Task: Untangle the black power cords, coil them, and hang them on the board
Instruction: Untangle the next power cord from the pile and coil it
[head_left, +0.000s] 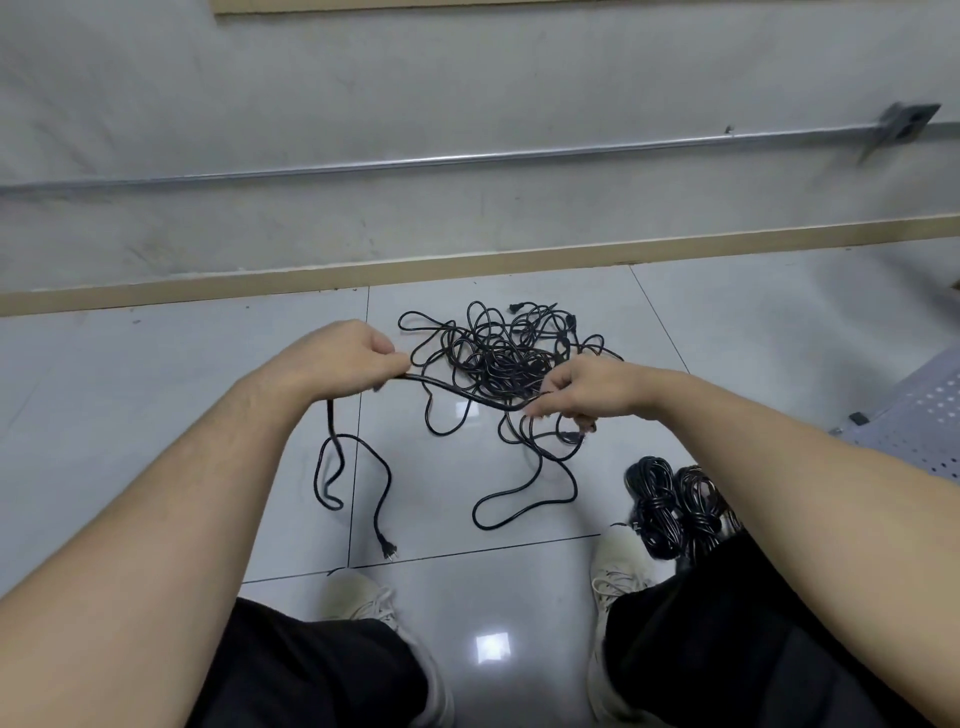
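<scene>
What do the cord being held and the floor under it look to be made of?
Held cord: likely rubber or PVC jacket, matte black; it bends and sags freely between the left hand and right hand. Floor: glazed tile, probably ceramic; glossy light reflections, dark grout lines.

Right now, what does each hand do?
Left hand: fingers pinch the black cord.
Right hand: fingers curled round the same cord.
</scene>
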